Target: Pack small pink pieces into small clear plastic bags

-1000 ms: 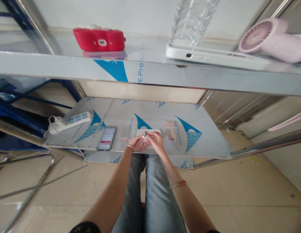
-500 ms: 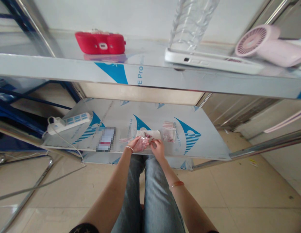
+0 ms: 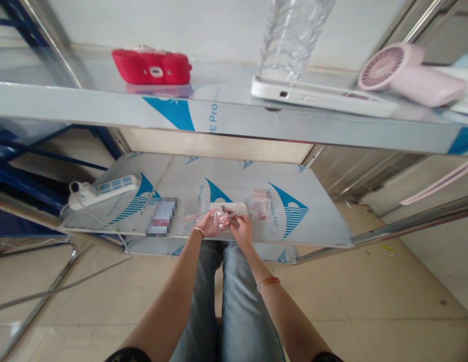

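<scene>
My left hand [image 3: 207, 224] is closed on a small clear plastic bag [image 3: 219, 221] with pinkish-red contents too small to make out. Close against the bag's right side is my right hand [image 3: 241, 229], its thumb and fingers pinched together; whatever they hold is too small to name. Behind both hands lies a white tray [image 3: 239, 206] with small dark red pieces [image 3: 225, 209] on it. A stack of clear zip bags with red stripes [image 3: 260, 205] rests to the right of the tray. More flat clear bags [image 3: 191, 210] lie to its left.
A phone [image 3: 162, 217] and a white power strip [image 3: 105, 190] lie left on the lower shelf [image 3: 234, 173]. The upper shelf [image 3: 117, 110] overhangs, bearing a red case [image 3: 153, 68], a clear bottle [image 3: 290, 40], a white phone-like object [image 3: 313, 96] and a pink fan [image 3: 411, 75].
The whole view has shifted slightly, so things appear a little further left. Both hands stay together at the small plastic bag, with only slight finger movement.
</scene>
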